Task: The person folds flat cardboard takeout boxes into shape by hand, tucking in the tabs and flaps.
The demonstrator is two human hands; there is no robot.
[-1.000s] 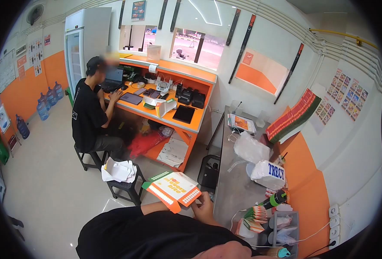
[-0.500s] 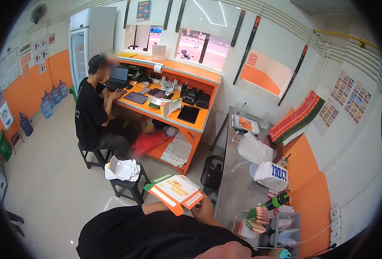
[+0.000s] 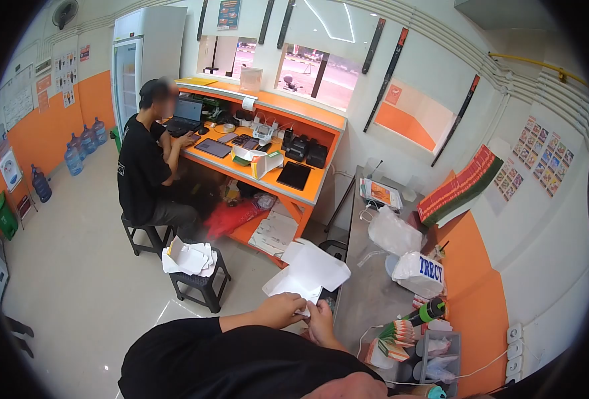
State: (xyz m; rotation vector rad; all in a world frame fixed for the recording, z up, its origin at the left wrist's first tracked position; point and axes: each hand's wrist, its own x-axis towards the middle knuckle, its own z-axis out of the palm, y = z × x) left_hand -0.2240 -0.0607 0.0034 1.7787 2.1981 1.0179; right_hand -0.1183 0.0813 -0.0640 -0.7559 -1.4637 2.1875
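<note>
A flat, partly folded cardboard food box point(image 3: 316, 267) is in front of my body, its plain white inside facing up and one large flap raised at the far side. My left hand point(image 3: 280, 310) is closed on its near edge, fingers bent over the white card. Close beside it, my right hand point(image 3: 320, 322) grips the near right corner, thumb and fingers pinched together. The fingers partly hide the folds between the hands. Left of the box, several white folded cartons point(image 3: 189, 259) lie stacked on a black stool point(image 3: 204, 287).
A co-worker in black point(image 3: 141, 166) sits at the orange counter point(image 3: 318, 179), hands at a laptop point(image 3: 186, 114). On my right runs a grey metal table point(image 3: 358, 292) with a white plastic bag point(image 3: 394, 229), a package lettered TRECY point(image 3: 421, 274), folded cartons point(image 3: 394, 346) and a grey bin point(image 3: 441, 362).
The box has turned from its printed orange and green outside to its white inside, and a flap has opened upward. Both hands have come together at its near edge.
</note>
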